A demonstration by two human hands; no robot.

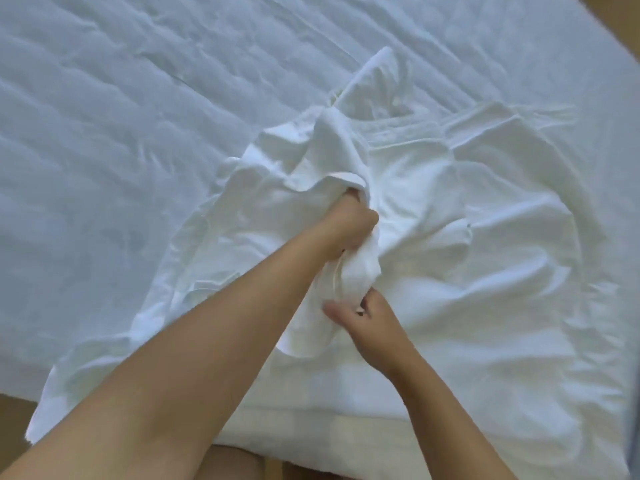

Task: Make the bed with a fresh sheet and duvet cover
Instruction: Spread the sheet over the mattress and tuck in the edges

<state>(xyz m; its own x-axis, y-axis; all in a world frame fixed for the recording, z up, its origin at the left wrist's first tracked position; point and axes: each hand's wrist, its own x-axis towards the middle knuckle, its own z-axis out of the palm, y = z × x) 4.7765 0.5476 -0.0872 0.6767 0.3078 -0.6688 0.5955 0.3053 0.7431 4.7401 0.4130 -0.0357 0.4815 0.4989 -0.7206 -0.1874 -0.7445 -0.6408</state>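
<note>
L hand (349, 225), R hand (369, 318) grip cloth (485, 271).

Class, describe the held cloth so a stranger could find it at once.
Start with the wide bed under its flat, pale sheet. On its near right part lies a heap of white cloth. Unlike the sheet, it is crumpled, and the left hand and right hand both grip it.

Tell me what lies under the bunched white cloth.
The bunched white cloth, gripped by the left hand and right hand, lies on the flat pale sheet, which shows around it. Anything directly beneath is covered.
</note>
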